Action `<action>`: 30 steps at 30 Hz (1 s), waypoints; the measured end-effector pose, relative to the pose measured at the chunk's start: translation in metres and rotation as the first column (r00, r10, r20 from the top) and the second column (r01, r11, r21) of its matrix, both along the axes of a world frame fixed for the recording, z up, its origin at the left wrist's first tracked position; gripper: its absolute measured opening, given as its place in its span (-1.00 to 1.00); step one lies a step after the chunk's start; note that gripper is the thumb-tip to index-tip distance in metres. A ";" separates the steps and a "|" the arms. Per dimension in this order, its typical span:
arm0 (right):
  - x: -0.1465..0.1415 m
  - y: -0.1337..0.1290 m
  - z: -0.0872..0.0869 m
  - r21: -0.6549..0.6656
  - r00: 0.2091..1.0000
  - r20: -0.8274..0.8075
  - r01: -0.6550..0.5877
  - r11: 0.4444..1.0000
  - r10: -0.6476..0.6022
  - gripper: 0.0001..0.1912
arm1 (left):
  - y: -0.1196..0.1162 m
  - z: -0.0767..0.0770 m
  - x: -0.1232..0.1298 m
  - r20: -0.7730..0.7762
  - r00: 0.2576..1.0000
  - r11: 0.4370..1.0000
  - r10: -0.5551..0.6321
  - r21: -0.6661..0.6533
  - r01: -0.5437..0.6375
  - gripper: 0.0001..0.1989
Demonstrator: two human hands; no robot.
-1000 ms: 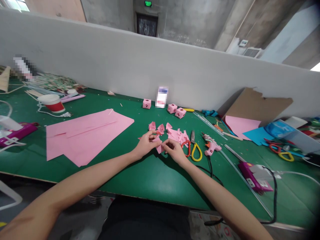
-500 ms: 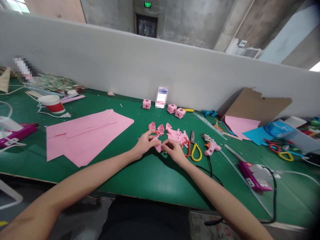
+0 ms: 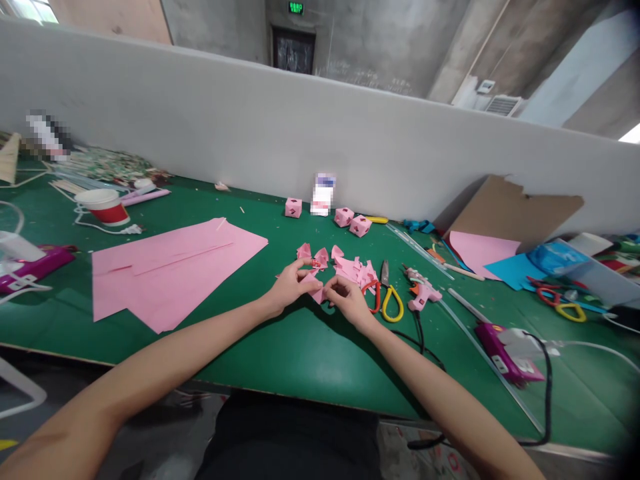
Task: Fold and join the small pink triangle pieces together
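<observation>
A small folded piece of pink paper [image 3: 316, 293] is pinched in my left hand [image 3: 293, 285], thumb and fingers closed on its left side. My right hand [image 3: 345, 297] has its fingertips pressed together at the right edge of the same piece. Part of the paper is hidden by my fingers. Just beyond my hands stand several folded pink paper pieces [image 3: 321, 257]. A heap of pink paper scraps [image 3: 356, 272] lies behind my right hand. Scissors [image 3: 392, 303] with one red and one yellow handle lie to its right, partly covering nothing I hold.
Large pink sheets [image 3: 170, 280] spread over the green table [image 3: 240, 353] at left. Pink paper cubes [image 3: 293, 208] stand near the grey partition [image 3: 240, 133]. A pink glue gun [image 3: 424, 292], its black cord, and a purple power strip [image 3: 507, 353] lie right. A paper cup [image 3: 107, 210] stands left.
</observation>
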State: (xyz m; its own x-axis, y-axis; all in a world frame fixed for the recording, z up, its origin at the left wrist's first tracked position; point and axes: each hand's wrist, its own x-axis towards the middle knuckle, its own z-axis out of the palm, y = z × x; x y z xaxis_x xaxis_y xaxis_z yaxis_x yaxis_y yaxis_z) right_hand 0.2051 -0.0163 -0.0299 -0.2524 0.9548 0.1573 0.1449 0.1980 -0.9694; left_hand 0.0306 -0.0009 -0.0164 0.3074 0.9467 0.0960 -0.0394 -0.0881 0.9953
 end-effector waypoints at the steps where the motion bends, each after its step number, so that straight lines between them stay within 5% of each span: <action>1: 0.000 0.000 0.001 0.000 1.000 0.002 0.003 1.000 -0.003 -0.87 | 0.000 0.001 0.000 0.010 1.000 1.000 0.005 -0.001 -0.005 -0.48; 10: 0.003 0.001 -0.004 -0.031 0.999 -0.041 0.014 0.999 -0.016 -0.86 | 0.011 0.005 -0.017 0.109 0.975 0.981 0.193 -0.006 -0.193 -0.53; 30: 0.000 -0.001 -0.006 0.067 0.997 0.075 0.000 0.998 -0.005 -0.82 | -0.002 -0.001 0.000 -0.142 0.990 0.996 -0.002 0.090 0.015 -0.53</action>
State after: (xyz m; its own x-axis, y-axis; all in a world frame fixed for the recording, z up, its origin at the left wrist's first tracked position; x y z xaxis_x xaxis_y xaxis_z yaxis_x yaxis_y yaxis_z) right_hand 0.2051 -0.0175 -0.0363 -0.2637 0.9432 0.2020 0.2169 0.2620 -0.9404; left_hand 0.0310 -0.0032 -0.0178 0.3316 0.9335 0.1365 0.1003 -0.1787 0.9788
